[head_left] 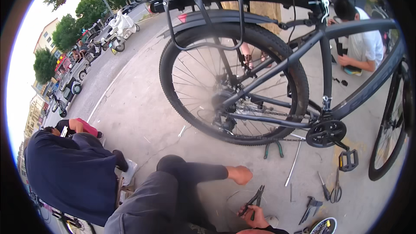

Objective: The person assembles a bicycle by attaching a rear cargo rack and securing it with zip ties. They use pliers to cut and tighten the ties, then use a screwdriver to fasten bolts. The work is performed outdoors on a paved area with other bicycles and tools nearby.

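Near the lower edge, my right hand (pixel 256 217) is closed round the handles of dark pliers (pixel 255 200), whose jaws point away from me. A thin loop of wire (pixel 229 199) seems to lie on the ground to their left. Just below that hand, a sliver of skin shows at the picture's edge; whether it belongs to my left hand I cannot tell. A bent limb in dark cloth (pixel 190 171) reaches in from the lower left and ends in bare skin, probably a foot. Ahead stands a dark grey bicycle (pixel 281 63) with its rear wheel (pixel 167 82) facing me.
Green-handled pliers (pixel 280 149), a long metal rod (pixel 294 163), a screwdriver (pixel 324 187), scissors (pixel 336 193) and a wrench (pixel 182 131) lie about. A bowl of small parts (pixel 318 227) stands lower right. People crouch at left (pixel 69 173) and far right (pixel 366 39).
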